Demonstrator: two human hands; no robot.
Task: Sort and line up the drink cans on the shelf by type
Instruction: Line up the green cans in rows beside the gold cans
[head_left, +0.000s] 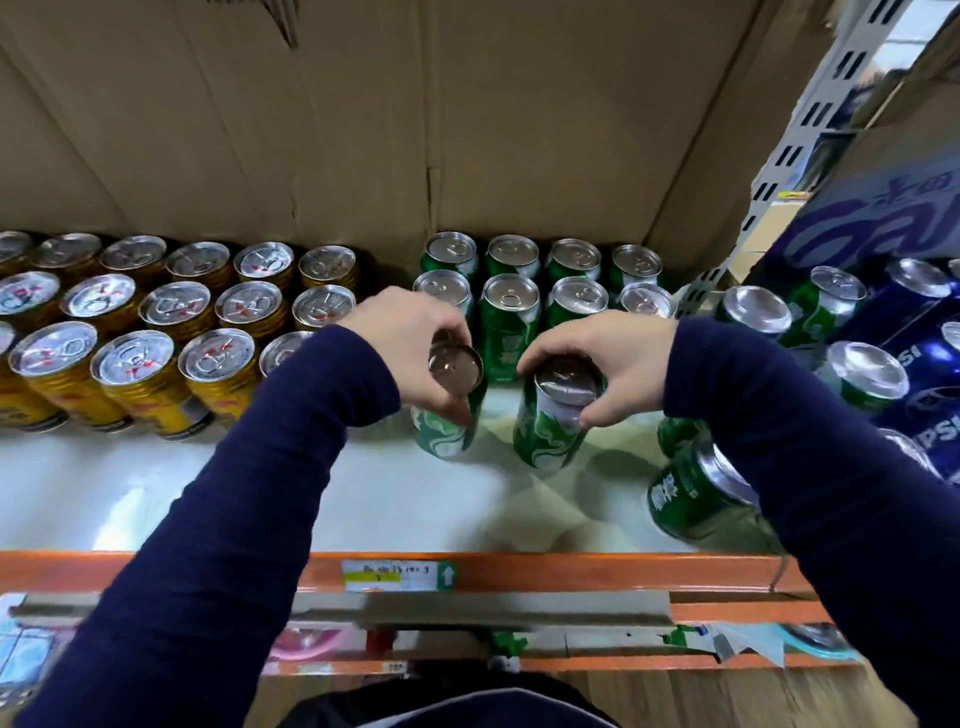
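Our left grip (410, 343) clasps the left green can (441, 441), our right grip (608, 364) the right green can (545, 441), both at centre frame.

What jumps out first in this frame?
Two hands mid-shelf, each gripping a green can from the top: left hand on the left green can, right hand on the right green can. Yellow cans stand in neat rows at left; at right, green ones mix with blue Pepsi cans, and one tilted green can sits toward the front.

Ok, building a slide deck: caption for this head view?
Left hand grips the left green can, right hand the right green can, beside yellow cans.
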